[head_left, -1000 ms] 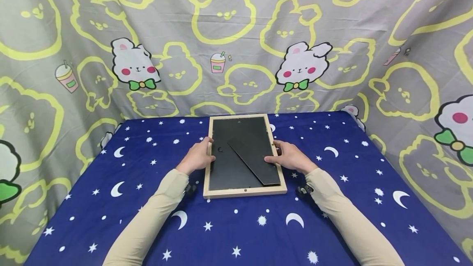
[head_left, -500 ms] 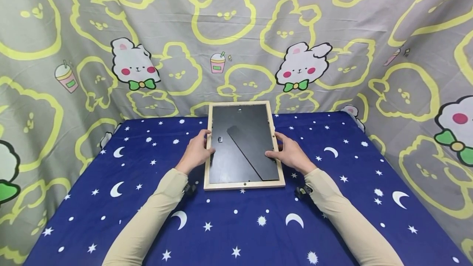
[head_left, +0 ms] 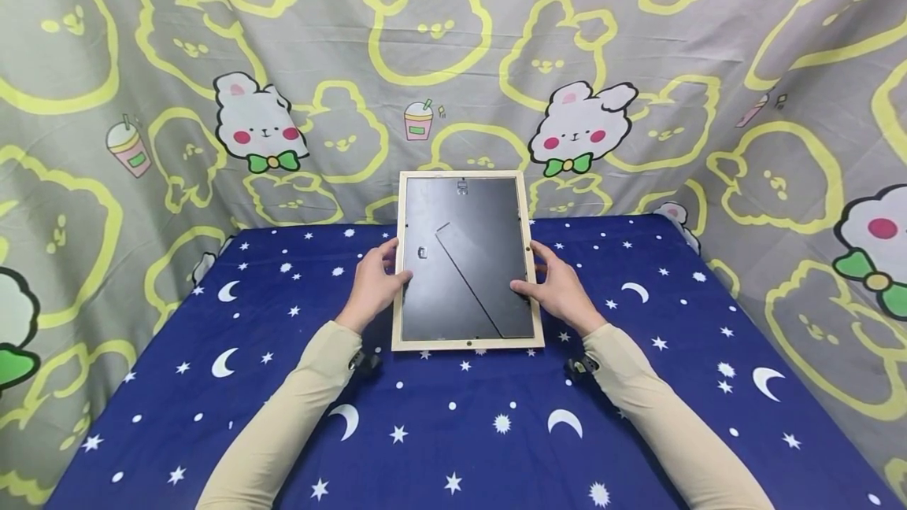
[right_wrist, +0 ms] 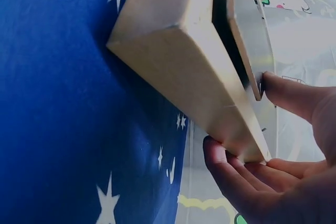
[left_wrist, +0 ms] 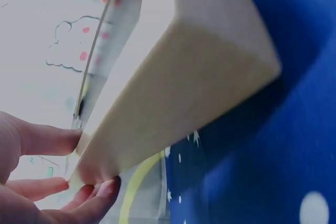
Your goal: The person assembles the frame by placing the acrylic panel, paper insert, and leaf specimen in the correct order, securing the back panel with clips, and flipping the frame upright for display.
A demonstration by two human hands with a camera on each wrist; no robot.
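A picture frame with a pale wooden border and a black back panel faces me back side up, its far end raised. My left hand grips its left side, thumb on the back edge and fingers underneath. On the opposite side my right hand holds the border, its thumb over the panel's stand leg. In the right wrist view the stand leg sits slightly off the panel, under the thumb. The left wrist view shows the thick wooden side between thumb and fingers. The picture side is hidden.
A dark blue cloth with white moons and stars covers the table. A grey curtain with rabbit prints hangs behind and at both sides, close to the table's far edge.
Both hands have raised the far end of the picture frame, so its back tilts up more toward me. The hands have shifted slightly up in the head view, keeping their hold.
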